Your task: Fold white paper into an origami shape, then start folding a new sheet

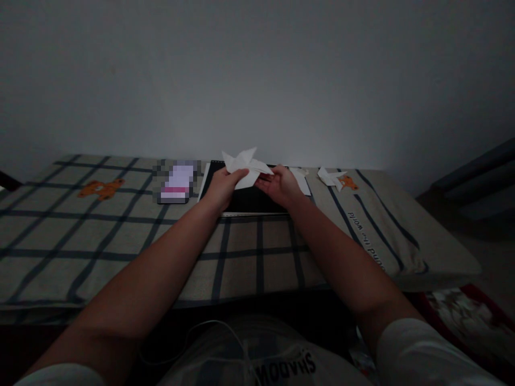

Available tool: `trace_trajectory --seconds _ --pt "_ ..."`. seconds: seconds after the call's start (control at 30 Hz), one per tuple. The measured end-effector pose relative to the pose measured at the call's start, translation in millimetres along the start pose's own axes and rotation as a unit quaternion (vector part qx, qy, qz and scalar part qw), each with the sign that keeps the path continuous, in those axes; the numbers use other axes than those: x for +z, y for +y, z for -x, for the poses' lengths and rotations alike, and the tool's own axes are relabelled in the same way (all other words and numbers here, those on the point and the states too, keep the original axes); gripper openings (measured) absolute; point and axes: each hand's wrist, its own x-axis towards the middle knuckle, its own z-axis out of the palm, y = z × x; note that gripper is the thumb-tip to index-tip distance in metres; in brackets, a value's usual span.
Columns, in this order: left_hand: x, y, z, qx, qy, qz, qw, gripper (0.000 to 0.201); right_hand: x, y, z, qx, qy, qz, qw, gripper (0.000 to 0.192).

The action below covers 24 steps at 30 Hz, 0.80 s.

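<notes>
A folded white paper piece with several pointed flaps point(244, 163) is held up above a black spiral-bound notebook point(249, 201). My left hand point(223, 185) pinches its left side, with the thumb lying over the paper. At the paper's right edge is my right hand point(281, 185), palm turned partly up and fingers curled against a flap. Part of the right fingertips is hidden by the paper. Beyond the right hand, a white sheet of paper point(302, 183) lies partly on the notebook's right side.
A second folded white paper shape point(332, 178) rests on the checked tablecloth point(257, 241) to the right. Left of the notebook lies a phone point(177, 182) with a lit, blurred screen. A grey wall point(257, 80) stands along the table's back edge. A thin white cable point(209, 323) crosses my lap.
</notes>
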Motion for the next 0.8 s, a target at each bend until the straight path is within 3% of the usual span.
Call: trace_trajectory --seconds 0.1,0.37,0.8 --pt "-2.1 1.1 1.5 -0.055 -0.048 -0.051 0.996 0.038 -5.7 -5.6 -1.4 0.017 -0.008 0.058 0.998 0.029" --pt "-3.0 7.3 8.7 -0.079 -0.066 -0.133 0.986 0.034 -14.6 3.4 -2.9 -0.056 -0.004 0.186 0.981 0.030" --pt "-2.2 6.3 0.6 -0.108 -0.037 -0.069 0.991 0.018 -13.7 7.1 -6.5 -0.117 0.085 0.167 0.975 0.030"
